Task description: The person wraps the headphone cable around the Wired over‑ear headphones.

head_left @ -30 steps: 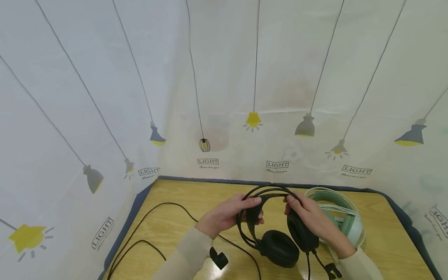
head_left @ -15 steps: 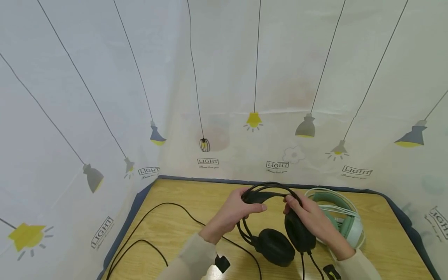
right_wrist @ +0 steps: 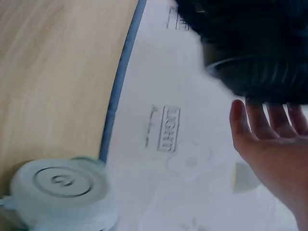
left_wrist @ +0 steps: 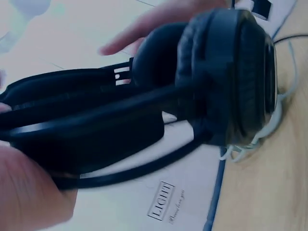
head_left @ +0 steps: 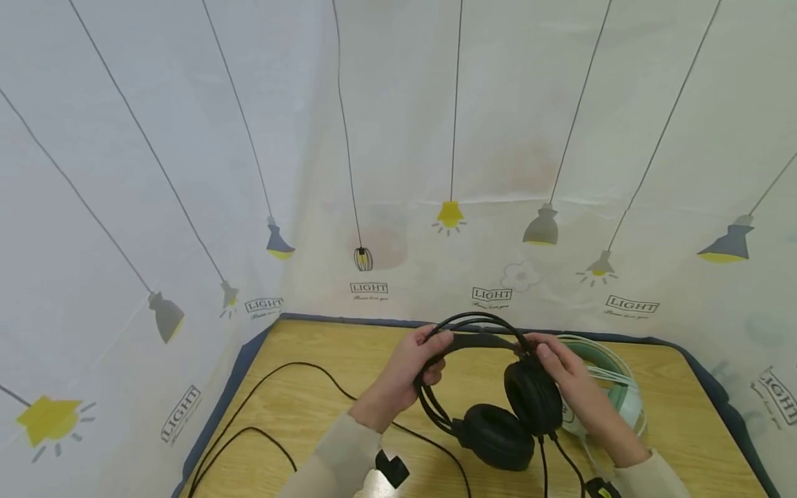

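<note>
A pair of black over-ear headphones (head_left: pixel 498 436) is held up over the table in the head view, with its padded inner band and thin outer arcs at the top. My left hand (head_left: pixel 407 370) grips the left side of the headband. At the other end, my right hand (head_left: pixel 569 380) holds the headphones where the band meets the right ear cup (head_left: pixel 532 398). The left wrist view shows the left hand (left_wrist: pixel 33 192) at the band. In the right wrist view, the right hand's (right_wrist: pixel 279 154) fingertips are partly hidden by the blurred ear cup.
Mint-green and white headphones (head_left: pixel 629 404) with a wrapped white cable lie behind my right forearm. A black cable (head_left: pixel 299 363) loops across the left of the wooden table (head_left: pixel 330 339). White sheeting (head_left: pixel 398 138) printed with lamps hangs around the table's back and sides.
My left hand has shifted its hold on the band, with fingers curling round it again. The right hand has slid from the band toward the right ear cup's top. The headphones have turned slightly.
</note>
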Demonstrator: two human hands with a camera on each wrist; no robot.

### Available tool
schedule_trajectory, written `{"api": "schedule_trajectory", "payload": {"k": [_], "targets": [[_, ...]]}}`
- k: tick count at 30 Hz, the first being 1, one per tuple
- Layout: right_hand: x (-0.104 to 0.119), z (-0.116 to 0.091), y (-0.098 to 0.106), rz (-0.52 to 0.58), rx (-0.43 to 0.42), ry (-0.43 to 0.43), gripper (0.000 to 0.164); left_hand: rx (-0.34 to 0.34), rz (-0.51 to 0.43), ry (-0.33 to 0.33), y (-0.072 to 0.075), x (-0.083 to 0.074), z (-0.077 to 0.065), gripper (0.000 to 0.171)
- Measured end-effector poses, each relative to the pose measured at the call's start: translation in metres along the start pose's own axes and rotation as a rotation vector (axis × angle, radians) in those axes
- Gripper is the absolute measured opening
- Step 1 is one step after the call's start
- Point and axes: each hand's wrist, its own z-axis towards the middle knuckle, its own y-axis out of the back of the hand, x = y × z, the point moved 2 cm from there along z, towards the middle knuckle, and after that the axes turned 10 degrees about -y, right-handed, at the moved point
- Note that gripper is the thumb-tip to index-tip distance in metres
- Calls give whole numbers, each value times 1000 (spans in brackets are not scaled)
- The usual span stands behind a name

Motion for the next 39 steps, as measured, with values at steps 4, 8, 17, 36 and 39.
{"api": "schedule_trajectory", "payload": {"k": [4,8,17,36,39], "targets": [[-16,-10,15,149,-60,72,50,-119,-31,-40,3,-8,3,28],[-35,-16,21,265,-63,87,50,-215,-53,-99,7,-16,6,29],[-70,-25,-9,323,-110,-173,63,-333,-171,-190,20,-30,4,36],[-102,-38,-38,414,213,-325,80,-429,-400,-402,41,-57,-2,46],[-102,-43,-36,428,229,-272,70,-472,-366,-423,45,-58,-4,46]]}}
